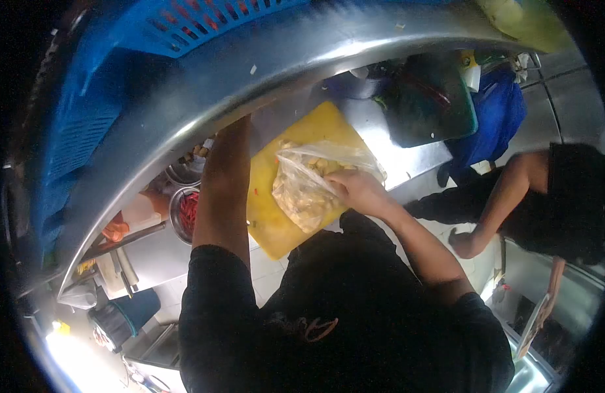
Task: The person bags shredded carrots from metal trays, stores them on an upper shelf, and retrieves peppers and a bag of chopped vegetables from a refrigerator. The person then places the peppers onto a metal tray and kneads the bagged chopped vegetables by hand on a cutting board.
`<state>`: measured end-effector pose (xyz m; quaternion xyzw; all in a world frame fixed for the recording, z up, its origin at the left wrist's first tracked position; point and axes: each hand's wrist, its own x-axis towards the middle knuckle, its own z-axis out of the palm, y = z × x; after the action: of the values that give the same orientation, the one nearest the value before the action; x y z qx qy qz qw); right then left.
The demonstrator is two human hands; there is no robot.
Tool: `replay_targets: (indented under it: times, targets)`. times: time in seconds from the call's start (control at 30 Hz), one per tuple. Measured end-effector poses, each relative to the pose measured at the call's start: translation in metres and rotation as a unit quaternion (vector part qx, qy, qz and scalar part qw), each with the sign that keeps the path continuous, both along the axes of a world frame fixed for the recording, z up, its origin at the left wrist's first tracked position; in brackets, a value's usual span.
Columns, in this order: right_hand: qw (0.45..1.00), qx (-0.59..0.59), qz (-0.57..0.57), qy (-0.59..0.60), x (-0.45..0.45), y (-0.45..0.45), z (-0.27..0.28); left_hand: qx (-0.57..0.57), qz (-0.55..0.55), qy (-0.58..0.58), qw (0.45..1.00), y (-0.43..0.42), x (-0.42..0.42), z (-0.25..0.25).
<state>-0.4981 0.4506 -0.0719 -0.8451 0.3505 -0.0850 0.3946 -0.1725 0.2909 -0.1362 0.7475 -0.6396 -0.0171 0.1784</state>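
Observation:
A clear plastic bag (301, 193) with pale yellow cut pieces in it lies on a yellow cutting board (266, 226). My right hand (356, 188) is closed on the bag's edge at its right side, thumb and fingers pinching the plastic. More of the pale pieces show near the bag's mouth. My left forearm reaches up past the board's left side, and the steel shelf edge hides the hand itself. Left of that forearm stands a metal bowl of red strips (186, 213), with another bowl of chopped pieces (188, 171) above it.
A steel shelf (276, 72) curves across above the counter, carrying a blue plastic basket (86, 144). At the right, a dark green board or tray (437, 108) lies on the counter near blue cloth (502, 108). A co-worker in dark clothes (565, 203) stands on the right side.

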Motion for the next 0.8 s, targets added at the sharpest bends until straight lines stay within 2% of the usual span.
replay_targets:
  times: [0.07,0.13,0.17,0.2,0.27,0.37,0.47,0.57,0.67,0.7,0.77,0.8]
  targets:
    - [0.999,-0.001,0.012,0.036,-0.001,-0.002,-0.011,-0.042,-0.007,0.049,0.998,0.013,-0.022,0.017]
    - [0.999,-0.013,0.04,-0.009,0.0,-0.001,-0.023,-0.065,-0.089,0.188,0.976,0.053,-0.064,0.05]
    - [0.998,-0.021,0.053,-0.034,0.001,-0.002,-0.027,-0.048,-0.136,0.267,0.953,0.082,-0.087,0.066]
    - [0.998,-0.002,0.056,-0.029,0.003,-0.001,-0.024,0.036,-0.203,0.288,0.935,0.115,-0.106,0.082]
    - [0.997,0.037,0.065,-0.018,0.007,0.001,-0.015,0.218,-0.309,0.262,0.888,0.162,-0.12,0.096]
    - [0.986,0.115,0.083,0.086,0.018,-0.007,-0.013,0.179,-0.228,0.121,0.949,0.204,-0.109,0.063]
    - [0.992,0.043,0.052,0.111,0.031,-0.002,-0.006,0.015,-0.148,0.035,0.988,0.217,-0.112,0.067]
    - [0.995,-0.049,-0.046,0.068,0.039,-0.005,-0.02,-0.085,-0.197,0.064,0.975,0.219,-0.122,0.09]
    - [0.993,-0.099,0.048,-0.04,0.035,-0.021,-0.033,0.011,-0.302,0.161,0.94,0.232,-0.137,0.081]
    - [0.994,-0.066,0.076,0.036,0.034,-0.022,-0.035,0.074,-0.259,0.113,0.956,0.235,-0.134,0.071]
    - [0.974,0.005,0.127,0.187,0.043,-0.023,-0.001,0.198,-0.169,0.017,0.965,0.24,-0.127,0.056]
    - [0.981,-0.019,0.091,0.169,0.043,-0.02,-0.007,0.222,-0.155,0.0,0.963,0.241,-0.125,0.055]
